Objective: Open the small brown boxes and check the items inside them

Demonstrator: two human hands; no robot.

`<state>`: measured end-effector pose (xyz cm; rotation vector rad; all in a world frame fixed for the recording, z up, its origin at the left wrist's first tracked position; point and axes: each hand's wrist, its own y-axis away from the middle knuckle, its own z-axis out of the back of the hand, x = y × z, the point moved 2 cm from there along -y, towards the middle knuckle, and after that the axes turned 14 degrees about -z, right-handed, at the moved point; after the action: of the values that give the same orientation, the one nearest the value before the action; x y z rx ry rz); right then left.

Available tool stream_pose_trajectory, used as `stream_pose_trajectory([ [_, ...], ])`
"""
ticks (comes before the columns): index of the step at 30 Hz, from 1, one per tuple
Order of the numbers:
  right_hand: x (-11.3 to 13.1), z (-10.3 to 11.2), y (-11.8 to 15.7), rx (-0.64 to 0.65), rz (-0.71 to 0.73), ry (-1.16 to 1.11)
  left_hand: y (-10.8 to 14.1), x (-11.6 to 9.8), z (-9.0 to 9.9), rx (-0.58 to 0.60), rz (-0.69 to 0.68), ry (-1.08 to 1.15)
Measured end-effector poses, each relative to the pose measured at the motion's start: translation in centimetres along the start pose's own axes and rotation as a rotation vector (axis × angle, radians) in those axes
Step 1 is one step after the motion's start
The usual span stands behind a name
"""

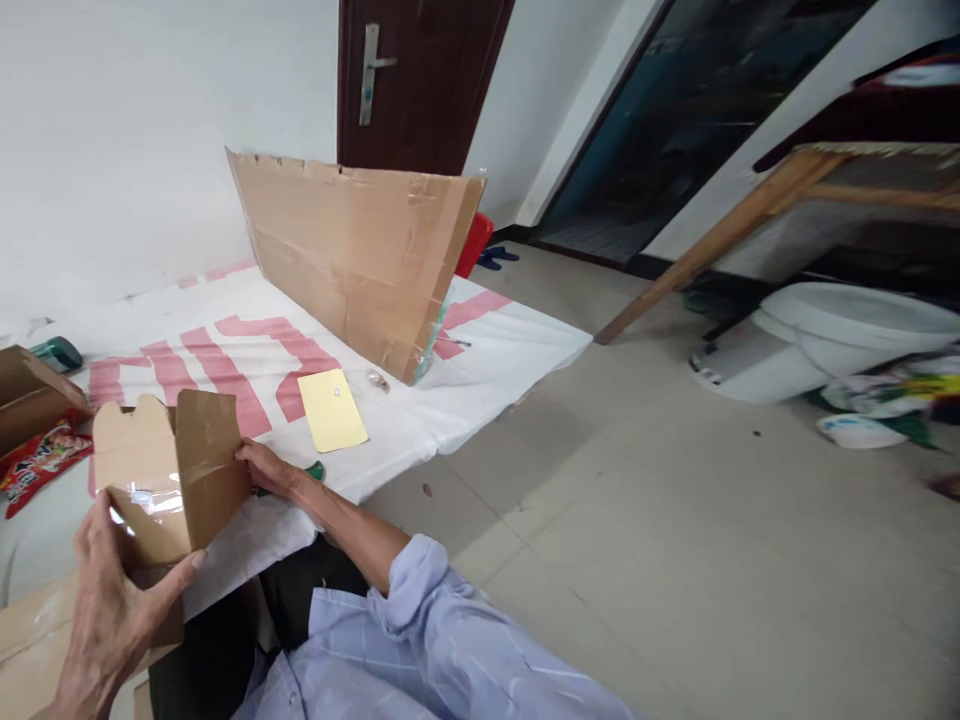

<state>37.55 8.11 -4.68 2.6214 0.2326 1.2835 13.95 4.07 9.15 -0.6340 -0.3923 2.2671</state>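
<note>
Broadly, faces a table (405, 425) under a white cloth with broad pink markings, and beyond it a dark door (420, 80) with a metal handle. Shows a tall cardboard panel (337, 250) standing on the table and leaning, near the far side. Includes, on the floor off to the right, a white bucket (832, 335). Next in size, shows an open box (26, 400) at the left edge. Has the small carton (154, 480), with open upright flaps and shiny tape, raised at the near edge of the table, between both hands. Grips its lower left side with the left hand (116, 590), fingers along the side and thumb spread to the bottom edge. Pinches its right side near the edge with the fingers of the right hand (270, 468). Reveals a red packet (45, 460) beside the box, and a yellow card (332, 410) lying flat right of the carton. Shows a green bottle (58, 353) behind the box and, smallest, a clear object (377, 380) just beside the card, too small to identify.
</note>
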Motion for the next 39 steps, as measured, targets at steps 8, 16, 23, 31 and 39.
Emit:
stream_pose_trajectory([
  [8, -0.2, 0.9, -0.3, -0.067, 0.032, 0.057, -0.7, -2.4, 0.0, -0.016, 0.053, -0.054],
  [16, -0.5, 2.6, 7.4, -0.374, 0.279, 1.133, -0.5, -2.8, -1.0, -0.084, 0.052, 0.008],
  [23, -0.7, 2.8, 9.2, -0.508, 0.170, 1.646, -0.6, -3.5, -1.2, -0.057, 0.006, 0.029],
  [31, -0.8, 2.9, 7.7, -0.529, 0.158, 1.594, -1.0, -3.8, -1.2, -0.036, -0.057, 0.070],
  [39, 0.4, 4.2, 10.1, -0.658, 0.508, 1.340, 0.7, -3.8, -1.0, 0.001, -0.107, 0.117],
])
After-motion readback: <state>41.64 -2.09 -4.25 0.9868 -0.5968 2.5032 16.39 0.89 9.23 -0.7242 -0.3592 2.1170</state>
